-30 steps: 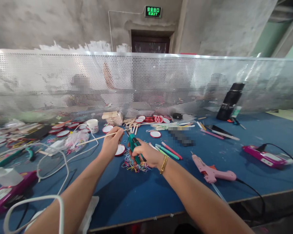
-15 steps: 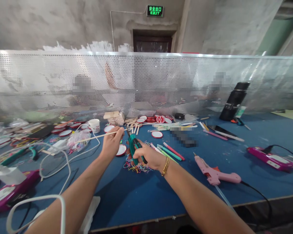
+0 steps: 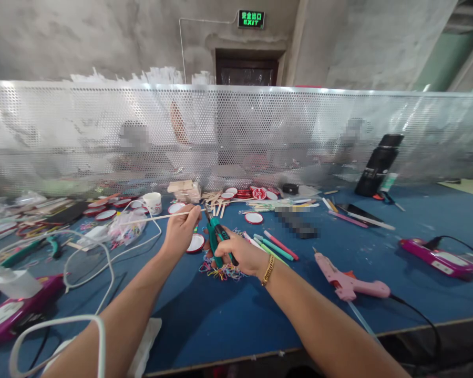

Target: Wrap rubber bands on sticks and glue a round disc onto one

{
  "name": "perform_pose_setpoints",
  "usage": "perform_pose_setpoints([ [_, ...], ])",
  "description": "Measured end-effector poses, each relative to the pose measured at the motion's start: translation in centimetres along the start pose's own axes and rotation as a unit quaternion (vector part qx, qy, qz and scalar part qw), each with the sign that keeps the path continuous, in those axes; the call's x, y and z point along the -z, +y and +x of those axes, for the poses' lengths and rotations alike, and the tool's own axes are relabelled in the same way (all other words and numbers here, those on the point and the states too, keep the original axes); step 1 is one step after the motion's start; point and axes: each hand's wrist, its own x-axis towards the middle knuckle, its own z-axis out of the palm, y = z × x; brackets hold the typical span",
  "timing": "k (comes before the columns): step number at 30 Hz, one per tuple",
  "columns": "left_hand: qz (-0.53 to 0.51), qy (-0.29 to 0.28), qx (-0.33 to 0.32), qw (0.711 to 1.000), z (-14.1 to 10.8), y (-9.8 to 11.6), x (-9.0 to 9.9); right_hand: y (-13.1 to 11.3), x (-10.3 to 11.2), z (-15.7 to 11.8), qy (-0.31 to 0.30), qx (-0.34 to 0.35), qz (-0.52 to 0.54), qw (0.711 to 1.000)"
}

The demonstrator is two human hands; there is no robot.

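My left hand point(image 3: 182, 227) is closed on a thin wooden stick point(image 3: 153, 217), which points out to the left. The stick's right end meets the jaws of the pliers; whether they bite into it I cannot tell. My right hand point(image 3: 242, 252) wraps round the green-and-black handles of these pliers point(image 3: 217, 236), held with the jaws up. Beneath the pliers lies a tangle of coloured rubber bands point(image 3: 223, 270). A red-rimmed white lid point(image 3: 196, 243) sits between the hands, partly covered. Several felt-tip pens point(image 3: 274, 245) lie right of my right hand.
A pink glue gun point(image 3: 349, 278) with its cord lies at right, near a purple power strip point(image 3: 437, 257). White cable point(image 3: 106, 257) loops across the left. A paper cup point(image 3: 153, 203), craft sticks point(image 3: 216, 201) and a black bottle point(image 3: 378, 165) stand or lie before a perforated metal screen point(image 3: 252, 131).
Almost nothing differs. Both hands keep their holds on the stick and the pliers, and the view has shifted very slightly.
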Motion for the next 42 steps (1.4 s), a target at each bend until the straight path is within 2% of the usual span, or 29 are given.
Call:
perform_pose_setpoints([
  [10, 0.023, -0.001, -0.01, 1.0, 0.0, 0.2, -0.1, -0.1, 0.1, 0.0, -0.004, -0.013, -0.001, 1.0],
  [21, 0.0, 0.004, 0.019, 1.0, -0.2, 0.1, -0.4, -0.3, -0.2, -0.2, 0.026, -0.004, -0.087, 0.996],
  [28, -0.005, 0.001, 0.041, 0.999, 0.0, -0.6, -0.4, -0.2, 0.2, 0.1, 0.01, -0.009, -0.057, 0.998],
  [35, -0.105, 0.007, 0.08, 0.991, 0.1, -0.3, -0.4, -0.2, 0.9, 0.4, 0.009, 0.009, -0.022, 1.0],
  [42, -0.136, 0.007, 0.083, 0.987, -0.1, 0.0, -0.5, -0.1, 1.0, 0.5, 0.023, 0.02, -0.043, 0.999],
])
